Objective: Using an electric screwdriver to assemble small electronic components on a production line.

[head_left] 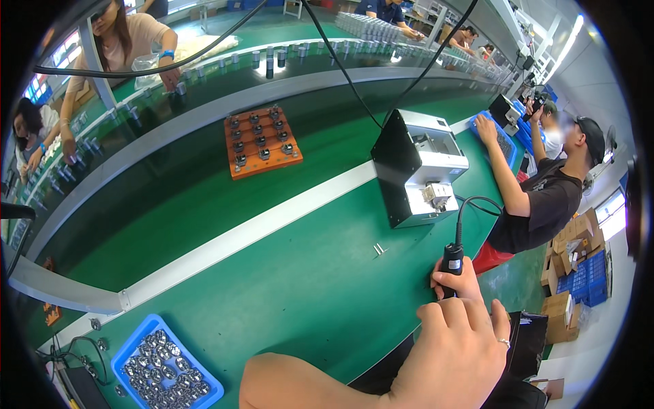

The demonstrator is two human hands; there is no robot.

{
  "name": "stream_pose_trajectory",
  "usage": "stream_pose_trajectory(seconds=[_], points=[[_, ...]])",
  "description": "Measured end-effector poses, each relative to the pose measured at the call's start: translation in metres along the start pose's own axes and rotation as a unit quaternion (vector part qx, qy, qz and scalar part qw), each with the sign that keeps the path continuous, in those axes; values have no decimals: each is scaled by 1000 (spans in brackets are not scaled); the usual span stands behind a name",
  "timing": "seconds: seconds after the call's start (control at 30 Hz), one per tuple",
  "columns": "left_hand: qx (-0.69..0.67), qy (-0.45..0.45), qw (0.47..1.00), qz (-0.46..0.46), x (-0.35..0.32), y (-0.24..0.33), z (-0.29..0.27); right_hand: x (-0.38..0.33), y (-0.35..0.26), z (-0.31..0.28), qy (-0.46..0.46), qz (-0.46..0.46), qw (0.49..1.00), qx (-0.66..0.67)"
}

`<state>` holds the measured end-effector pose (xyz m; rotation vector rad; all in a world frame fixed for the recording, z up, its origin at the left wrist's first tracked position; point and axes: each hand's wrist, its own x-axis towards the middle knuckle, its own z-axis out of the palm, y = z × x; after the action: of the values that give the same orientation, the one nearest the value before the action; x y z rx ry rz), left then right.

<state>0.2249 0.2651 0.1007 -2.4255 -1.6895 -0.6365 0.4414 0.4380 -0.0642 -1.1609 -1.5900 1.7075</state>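
Note:
My right hand point(464, 281) is wrapped round the black grip of a corded electric screwdriver point(452, 259), which stands nearly upright over the right edge of the green table. In front of it, hiding most of that hand and its wrist, is my left hand point(453, 351). The left hand is curled, with its back toward me and a ring on one finger; whatever its fingers hold is hidden. A few small silver pins or screws point(379, 250) lie on the tabletop to the left of the screwdriver. Behind it stands a silver and black box-shaped machine point(426, 170).
A blue tray point(216, 385) of shiny metal parts sits at the lower left. Beyond a pale rail point(252, 235), an orange fixture board point(264, 168) carries rows of parts. A co-worker point(548, 201) reaches to another blue tray at right. Black cables point(340, 68) hang overhead.

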Motion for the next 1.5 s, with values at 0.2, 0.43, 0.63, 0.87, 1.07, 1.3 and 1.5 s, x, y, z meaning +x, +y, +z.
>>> stream_pose_trajectory(seconds=[0.2,0.43,0.63,0.87,1.07,1.3,1.5], points=[[-7,-4,1000,-2,-3,-2,0,2,3,0,-1,3,1000,-2],[-12,-4,1000,-3,-1,-2,-2,3,0,2,0,-3,1000,2],[-15,10,1000,25,-5,-5,-4,2,3,1,-1,-18,1000,13],[-31,26,998,38,-8,-4,-5,-3,5,1,5,-17,1000,20],[-47,14,998,28,-7,-9,-3,5,7,3,-5,-20,1000,15],[36,-408,894,182,42,-31,-81,3,-4,-2,2,-21,1000,14],[-162,-88,982,40,-7,-25,-29,1,4,1,20,4,1000,-22]])
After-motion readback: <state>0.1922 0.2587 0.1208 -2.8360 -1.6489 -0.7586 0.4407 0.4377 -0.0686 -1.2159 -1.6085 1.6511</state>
